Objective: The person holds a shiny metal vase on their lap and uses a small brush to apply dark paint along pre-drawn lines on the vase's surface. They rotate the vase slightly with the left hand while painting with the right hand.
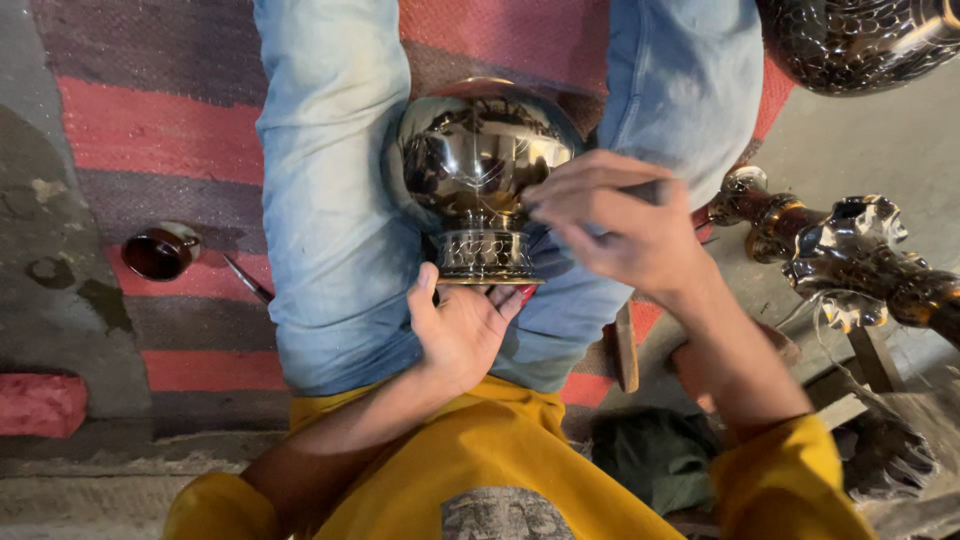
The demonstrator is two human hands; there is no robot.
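Both hands are working on a shiny metal vase (483, 165) that is lying across the person's lap, wedged between the knees in pale blue jeans (330, 190), its round body pointing away and its patterned foot toward the yellow shirt (480, 460). Left hand (462, 325) is cupping the rim of the foot from below, fingers spread and half open, thumb pressing up against the edge. Right hand (610, 215) is closing around a thin dark tool (648, 190), fingers pinched tight, with the tip hidden behind the fingers near the neck of the vase.

Judging from this grip, the vase is resting only on cloth and one open palm, so it could be rolling sideways if the knees slacken. A slip of the tool on the polished curve could be scratching the surface or jabbing the left thumb just below it.

Beside the right knee more dark ornate metal pieces (840, 255) are lying on the grey floor (850, 130). On the striped red rug (150, 130) a small dark bowl (160, 252) is sitting well apart, a thin rod (247, 279) just beside it.
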